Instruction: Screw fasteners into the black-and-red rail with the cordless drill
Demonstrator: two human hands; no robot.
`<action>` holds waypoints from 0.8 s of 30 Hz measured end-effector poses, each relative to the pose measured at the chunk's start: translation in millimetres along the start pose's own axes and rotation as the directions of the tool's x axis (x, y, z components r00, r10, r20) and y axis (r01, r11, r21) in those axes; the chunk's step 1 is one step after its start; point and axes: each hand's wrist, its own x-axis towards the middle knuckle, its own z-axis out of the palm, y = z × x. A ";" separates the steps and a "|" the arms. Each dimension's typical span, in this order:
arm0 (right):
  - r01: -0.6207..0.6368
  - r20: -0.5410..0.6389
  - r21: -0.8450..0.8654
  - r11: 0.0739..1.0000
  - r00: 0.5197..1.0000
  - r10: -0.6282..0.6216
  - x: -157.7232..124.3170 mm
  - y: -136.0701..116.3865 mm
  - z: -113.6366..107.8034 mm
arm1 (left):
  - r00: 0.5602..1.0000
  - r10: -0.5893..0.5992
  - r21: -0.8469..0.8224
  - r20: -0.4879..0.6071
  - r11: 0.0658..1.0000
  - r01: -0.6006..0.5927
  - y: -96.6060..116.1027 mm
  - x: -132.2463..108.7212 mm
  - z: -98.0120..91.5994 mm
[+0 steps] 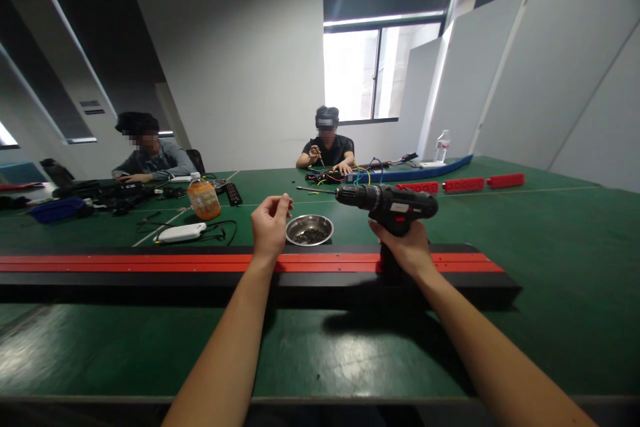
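Note:
My right hand (407, 247) is wrapped round the handle of a black cordless drill (390, 203), whose long bit (316, 190) points left. Fingertips pinched together, my left hand (270, 227) is raised just left of a steel bowl (320, 219); whatever it pinches is too small to make out. Small dark screws (310, 236) lie in the bowl. Below both hands a long black bar with a red strip (200, 263) runs across the table, and the drill's lower end is over its right part.
Across the green table (560, 247) two people sit, one handling wires. An orange-filled bottle (204, 199), a white device (181, 233) with a cable and a blue tray (57, 209) stand left. Red blocks (464, 185) and a long blue strip (420, 172) lie at the back right.

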 end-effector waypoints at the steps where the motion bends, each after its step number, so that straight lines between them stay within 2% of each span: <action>1: -0.001 0.003 -0.010 1.000 1.000 0.001 0.4 0.9 -2.4 | 0.999 -0.033 0.078 0.035 0.996 0.031 -9.3 -0.3 -2.6; 3: 0.008 0.006 -0.037 0.999 1.000 -0.008 1.3 3.1 -7.6 | 0.987 -0.106 0.275 0.125 0.959 0.068 -27.8 -2.1 -7.5; 5: 0.017 0.012 -0.066 0.998 1.000 -0.016 2.3 5.2 -12.8 | 0.964 -0.169 0.471 0.204 0.881 0.055 -43.7 -5.2 -11.2; 9: 0.032 0.041 -0.103 0.994 0.999 -0.028 3.8 6.9 -24.2 | 0.888 -0.273 0.701 0.370 0.710 -0.074 -59.5 -12.9 -12.4; 12: 0.058 0.066 -0.150 0.987 0.997 -0.049 4.5 7.9 -37.4 | 0.812 -0.329 0.756 0.482 0.624 -0.196 -59.2 -17.2 -9.6; 14: 0.076 0.099 -0.194 0.978 0.993 -0.057 5.1 9.1 -48.8 | 0.787 -0.347 0.769 0.510 0.593 -0.237 -58.2 -18.6 -7.9; 19: 0.109 0.239 -0.331 0.937 0.971 -0.028 8.1 9.5 -75.6 | 0.765 -0.375 0.775 0.523 0.582 -0.245 -60.5 -17.8 -7.7; 24: 0.222 0.321 -0.443 0.869 0.944 -0.078 12.7 12.4 -91.5 | 0.758 -0.371 0.768 0.537 0.587 -0.257 -59.8 -18.3 -8.4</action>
